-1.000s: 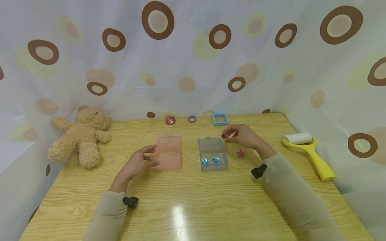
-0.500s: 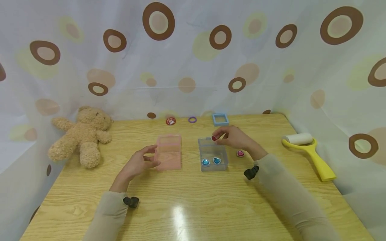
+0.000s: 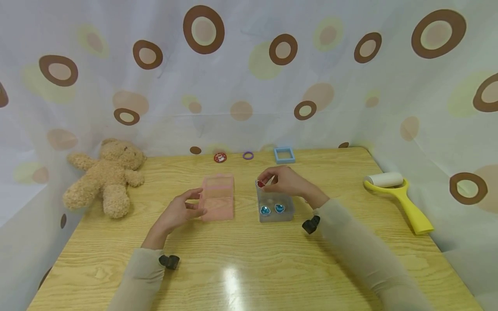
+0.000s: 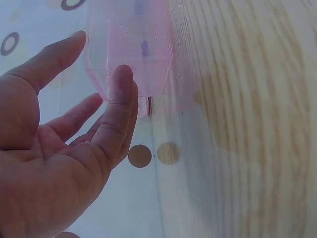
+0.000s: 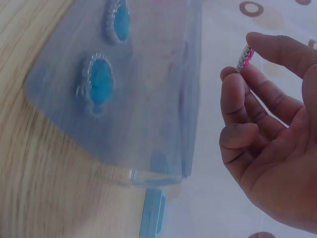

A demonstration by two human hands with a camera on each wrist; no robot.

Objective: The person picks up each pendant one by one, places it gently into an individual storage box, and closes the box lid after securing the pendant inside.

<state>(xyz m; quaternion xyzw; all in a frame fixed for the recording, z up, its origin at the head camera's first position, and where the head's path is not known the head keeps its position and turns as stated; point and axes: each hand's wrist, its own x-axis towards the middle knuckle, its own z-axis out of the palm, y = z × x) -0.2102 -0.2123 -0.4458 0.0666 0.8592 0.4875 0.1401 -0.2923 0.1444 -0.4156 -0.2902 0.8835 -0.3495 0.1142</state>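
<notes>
My left hand (image 3: 178,212) is beside the left edge of an open pink see-through box (image 3: 218,211), fingers loosely spread. In the left wrist view the fingers (image 4: 116,106) lie close to the box wall, holding nothing; whether they touch it I cannot tell. My right hand (image 3: 287,181) pinches a red-pink gem (image 3: 261,184) with a silvery rim between thumb and fingertips, above the lid side of an open blue-grey see-through box (image 3: 273,218). Two blue gems (image 3: 265,210) with beaded rims lie in that box's near half. The other pink gem is hidden behind my right wrist.
A teddy bear (image 3: 106,177) lies at the left. Along the back edge are a red round badge (image 3: 220,157), a purple ring (image 3: 248,152) and a light blue square frame (image 3: 284,161). A yellow-handled lint roller (image 3: 408,207) lies at the right.
My right hand has carried the red-pink gem leftward, from right of the blue-grey box to over its far left corner. My wrist now covers the other pink gem. The left hand stays put.
</notes>
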